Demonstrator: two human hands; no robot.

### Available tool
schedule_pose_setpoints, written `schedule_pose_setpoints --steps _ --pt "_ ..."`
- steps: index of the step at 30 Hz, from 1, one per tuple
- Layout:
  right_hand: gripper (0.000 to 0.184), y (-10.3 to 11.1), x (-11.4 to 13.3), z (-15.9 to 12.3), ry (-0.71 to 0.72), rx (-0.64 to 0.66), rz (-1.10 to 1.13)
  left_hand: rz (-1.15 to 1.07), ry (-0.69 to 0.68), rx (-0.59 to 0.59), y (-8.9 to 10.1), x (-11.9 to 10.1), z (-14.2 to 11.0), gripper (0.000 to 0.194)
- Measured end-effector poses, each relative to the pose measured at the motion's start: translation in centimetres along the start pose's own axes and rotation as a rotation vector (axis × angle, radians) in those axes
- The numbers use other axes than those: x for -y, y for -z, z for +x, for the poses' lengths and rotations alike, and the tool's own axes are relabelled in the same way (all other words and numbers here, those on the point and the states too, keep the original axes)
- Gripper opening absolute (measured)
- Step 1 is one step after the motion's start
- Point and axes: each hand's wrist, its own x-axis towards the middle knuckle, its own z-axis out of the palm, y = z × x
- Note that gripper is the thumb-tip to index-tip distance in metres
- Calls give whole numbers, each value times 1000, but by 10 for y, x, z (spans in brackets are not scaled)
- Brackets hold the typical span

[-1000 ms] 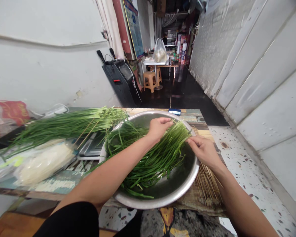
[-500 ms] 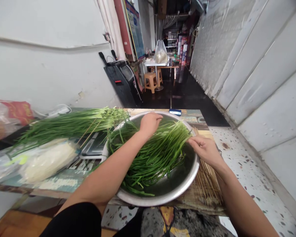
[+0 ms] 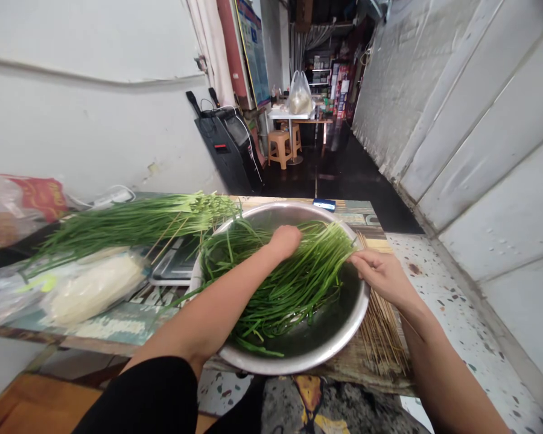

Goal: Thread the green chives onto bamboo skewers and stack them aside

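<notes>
- Working through the head camera, I am recording two bare hands over a metal basin (image 3: 294, 365), which is standing on the patterned tabletop (image 3: 117, 330).
- Green stems (image 3: 276, 295) are filling much of the basin, their pale ends pointing toward its right rim and a patch of bare metal showing at the near side.
- The left hand (image 3: 286, 242) is reaching over the stems with its fingers curled and turned away; I am not able to tell what, if anything, it is gripping.
- The right hand (image 3: 374, 271) is pinching narrowly at the pale stem ends, thumb against finger, just by the right rim.
- Thin sticks (image 3: 382, 337) are lying beside the basin on the right, below the right hand.
- A second green bundle (image 3: 131, 224) is resting to the left of the basin, its pale ends facing it.
- A clear bag with pale contents (image 3: 97, 292) is lying in front of that bundle, and a metal tray (image 3: 175, 265) is sitting between the bag and the basin.
- A small blue box (image 3: 324, 205) is lying behind the basin.
</notes>
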Motion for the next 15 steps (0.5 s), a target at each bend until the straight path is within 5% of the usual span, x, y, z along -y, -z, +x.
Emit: schedule_pose_setpoints --steps 15 --pt "33 -1 -2 0 2 4 -5 -65 118 57 4 -16 2 25"
